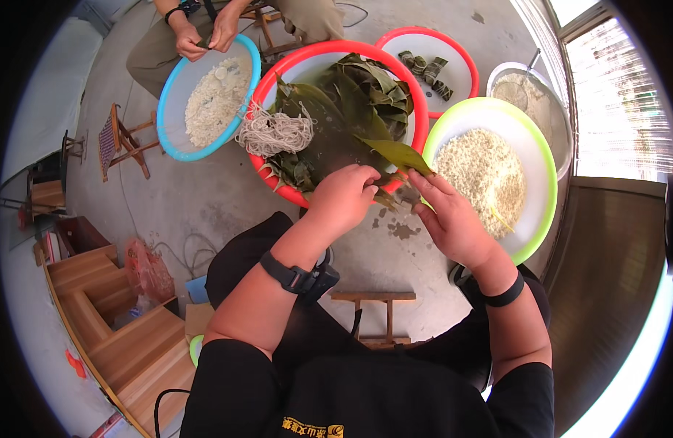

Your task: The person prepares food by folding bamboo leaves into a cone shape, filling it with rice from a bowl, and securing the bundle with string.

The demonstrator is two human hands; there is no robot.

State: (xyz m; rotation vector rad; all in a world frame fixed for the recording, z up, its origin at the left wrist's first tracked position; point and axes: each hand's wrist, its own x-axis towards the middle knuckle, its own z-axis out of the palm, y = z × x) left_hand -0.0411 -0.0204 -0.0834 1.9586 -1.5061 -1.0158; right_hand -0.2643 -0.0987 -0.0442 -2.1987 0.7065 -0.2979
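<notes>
My right hand (451,219) pinches a long green leaf (397,153) at the near right rim of a red-rimmed basin (422,117). The leaf slants back over the basin. Beside it, my left hand (344,197) is over the basin's near edge with its fingers bent inward. Torn leaf ends (390,200) show just past those fingertips, and I cannot tell whether the hand grips them. Soaking leaves (363,93) fill much of the basin. A bundle of pale string (276,131) lies over its left rim.
To the right stands a green-rimmed basin of rice (481,175) with a thin yellow strip on it. Wrapped leaf parcels (432,68) lie in another red-rimmed basin (388,41). Opposite, a person's hands (208,38) work above a blue-rimmed rice basin (169,128). A folding stool (125,142) stands left.
</notes>
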